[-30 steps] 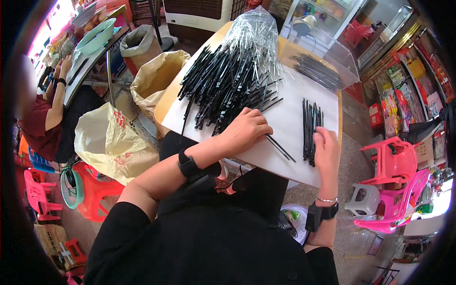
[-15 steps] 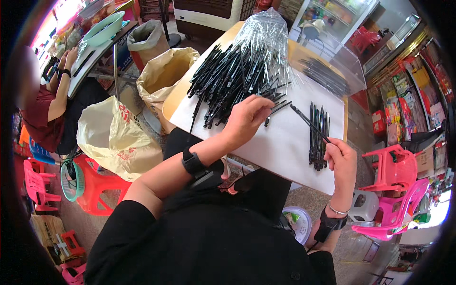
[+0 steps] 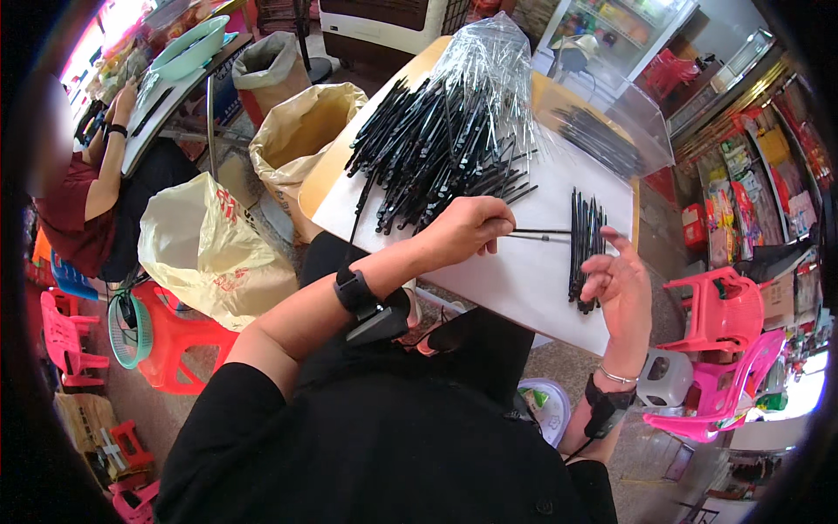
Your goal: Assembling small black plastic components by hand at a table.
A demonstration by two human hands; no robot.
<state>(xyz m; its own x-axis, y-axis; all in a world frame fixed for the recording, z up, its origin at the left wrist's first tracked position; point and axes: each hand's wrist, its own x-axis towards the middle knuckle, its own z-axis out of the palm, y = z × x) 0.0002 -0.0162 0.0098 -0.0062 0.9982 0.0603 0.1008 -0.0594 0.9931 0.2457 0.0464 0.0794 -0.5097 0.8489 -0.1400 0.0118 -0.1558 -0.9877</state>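
Note:
My left hand (image 3: 470,230) is closed on a thin black stick (image 3: 541,232) that points right across the white tabletop (image 3: 532,288). A second slim black strip lies close below it; whether I hold that too, I cannot tell. At the right, my right hand (image 3: 618,286) is open with its fingers apart, beside a neat row of black sticks (image 3: 585,244). Behind my left hand spreads a large heap of similar black sticks (image 3: 419,157). The heap's far end is inside a clear plastic bag (image 3: 491,57).
A clear plastic box (image 3: 642,122) with more dark sticks stands at the table's far right. Left of the table are an open tan sack (image 3: 279,166) and a pale yellow bag (image 3: 196,253). A person in a maroon shirt (image 3: 65,205) works at another table on the left.
My right hand has let go of a black stick and opened. My left hand has come slightly nearer and right, and now holds a stick lying level toward the row.

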